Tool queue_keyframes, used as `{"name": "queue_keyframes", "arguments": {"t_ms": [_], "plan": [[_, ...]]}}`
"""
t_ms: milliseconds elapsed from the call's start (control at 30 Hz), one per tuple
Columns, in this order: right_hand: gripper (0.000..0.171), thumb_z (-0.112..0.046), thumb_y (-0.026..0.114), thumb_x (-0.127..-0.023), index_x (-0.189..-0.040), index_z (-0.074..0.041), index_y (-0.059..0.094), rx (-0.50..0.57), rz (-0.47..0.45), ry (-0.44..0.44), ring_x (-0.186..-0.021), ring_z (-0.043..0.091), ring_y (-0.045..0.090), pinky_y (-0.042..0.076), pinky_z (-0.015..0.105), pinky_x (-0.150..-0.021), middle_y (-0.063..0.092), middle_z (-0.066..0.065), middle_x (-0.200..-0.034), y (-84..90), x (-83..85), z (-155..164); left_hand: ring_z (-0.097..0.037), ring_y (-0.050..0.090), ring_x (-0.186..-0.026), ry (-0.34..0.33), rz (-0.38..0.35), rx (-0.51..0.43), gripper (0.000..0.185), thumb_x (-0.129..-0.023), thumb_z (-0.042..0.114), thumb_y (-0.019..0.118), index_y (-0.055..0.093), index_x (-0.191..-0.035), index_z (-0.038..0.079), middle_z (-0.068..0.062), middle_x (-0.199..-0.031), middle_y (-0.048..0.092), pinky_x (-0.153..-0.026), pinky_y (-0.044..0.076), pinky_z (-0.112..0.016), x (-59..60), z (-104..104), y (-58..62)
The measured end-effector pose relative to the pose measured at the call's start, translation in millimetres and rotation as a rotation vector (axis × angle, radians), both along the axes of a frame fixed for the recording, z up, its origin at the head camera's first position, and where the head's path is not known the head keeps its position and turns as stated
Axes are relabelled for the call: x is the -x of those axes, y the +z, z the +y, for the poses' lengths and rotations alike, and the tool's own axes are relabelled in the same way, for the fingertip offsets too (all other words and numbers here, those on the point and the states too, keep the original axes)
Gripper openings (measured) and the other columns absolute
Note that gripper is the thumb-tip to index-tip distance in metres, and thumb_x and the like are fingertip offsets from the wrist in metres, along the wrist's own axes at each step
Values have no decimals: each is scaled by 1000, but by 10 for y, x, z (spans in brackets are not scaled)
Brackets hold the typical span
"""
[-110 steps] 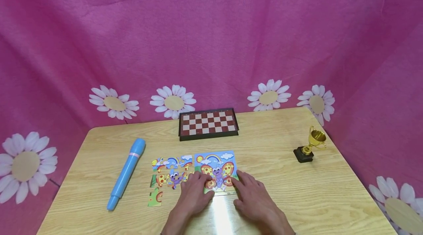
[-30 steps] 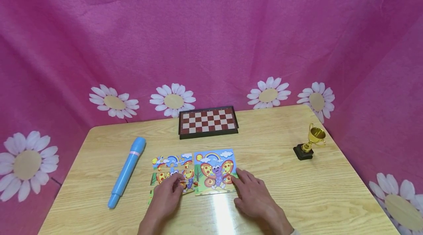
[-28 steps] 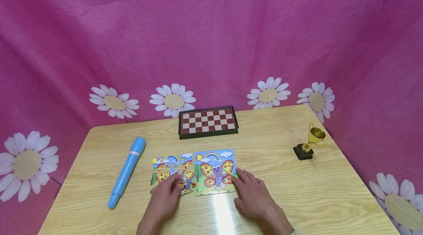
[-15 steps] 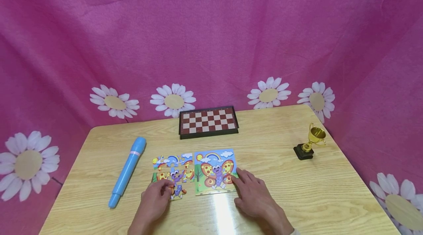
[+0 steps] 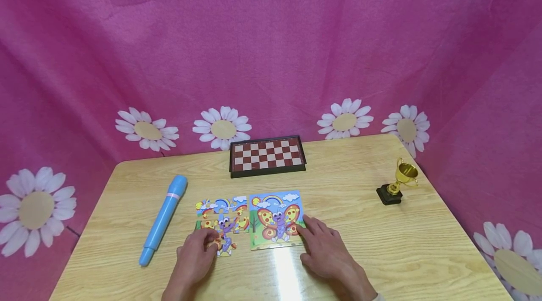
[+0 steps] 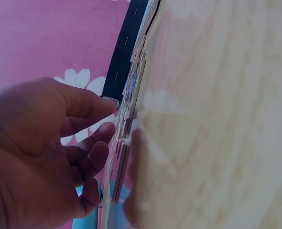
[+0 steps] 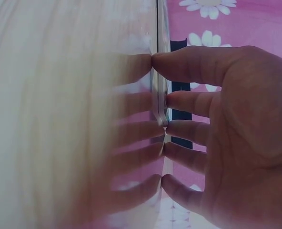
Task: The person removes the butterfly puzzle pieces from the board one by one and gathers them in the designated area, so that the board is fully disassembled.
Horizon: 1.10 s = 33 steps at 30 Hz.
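Note:
In the head view my left hand [image 5: 195, 255] pinches a puzzle piece [image 5: 226, 244] with the butterfly's lower body and feet, just below the piece with its purple head. Its thumb and fingertips come close to the thin pieces' edges in the left wrist view. Loose puzzle pieces [image 5: 242, 224] with sky, rainbow and yellow wings lie in rough rows above it; the hand hides some at lower left. My right hand [image 5: 325, 248] rests with spread fingers at the right edge of the butterfly picture board [image 5: 277, 220]; the thumb touches the tabletop in the right wrist view.
A red-and-white checkered board [image 5: 267, 156] in a black frame lies at the back of the wooden table [image 5: 347, 174]. At left is a blue toy microphone [image 5: 163, 220]; a gold trophy cup [image 5: 398, 182] on a black base stands at right. Pink flowered cloth [image 5: 271, 56] hangs behind.
My left hand has left the picture board, taken the body piece from the right of the loose pieces and slid it left, under the head piece. My right hand has stayed almost still.

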State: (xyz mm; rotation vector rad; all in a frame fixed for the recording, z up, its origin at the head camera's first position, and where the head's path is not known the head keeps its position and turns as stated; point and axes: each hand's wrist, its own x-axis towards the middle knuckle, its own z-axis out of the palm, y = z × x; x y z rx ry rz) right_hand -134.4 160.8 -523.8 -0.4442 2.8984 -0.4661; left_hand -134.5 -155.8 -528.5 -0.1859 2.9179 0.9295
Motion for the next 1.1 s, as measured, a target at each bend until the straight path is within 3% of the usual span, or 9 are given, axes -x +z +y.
{"name": "queue_keyframes", "arguments": {"t_ms": [133,433,800,1100], "plan": [[62,-29,66,-82,-140,-16,51,5,-2,0,-141,30,34,35,55,-101,38,10,-152,6,-4,0,-17,53,-95,-6,32,-15,23,-84,15,66,66,-107,13,-1,-101,60,-82,39,-39,31,24,5],[63,-29,67,-81,-140,-16,49,20,9,-10,-141,29,34,35,54,-101,38,9,-152,1,-16,8,-12,49,-85,-33,83,-88,24,-86,15,64,64,-109,12,0,-96,58,-76,40,-32,100,316,5],[66,-28,68,-80,-141,-15,48,50,13,-14,-141,29,34,35,55,-101,38,10,-152,-20,-12,9,-12,53,-91,-203,200,-72,22,-83,19,67,65,-104,16,4,-95,59,-83,43,-37,154,735,-91],[64,-32,66,-82,-142,-15,47,69,8,-56,-141,31,33,33,56,-103,38,12,-152,-5,0,10,-13,51,-94,-264,169,-51,21,-83,24,66,63,-103,20,6,-96,58,-79,34,-36,188,974,-108]]}}
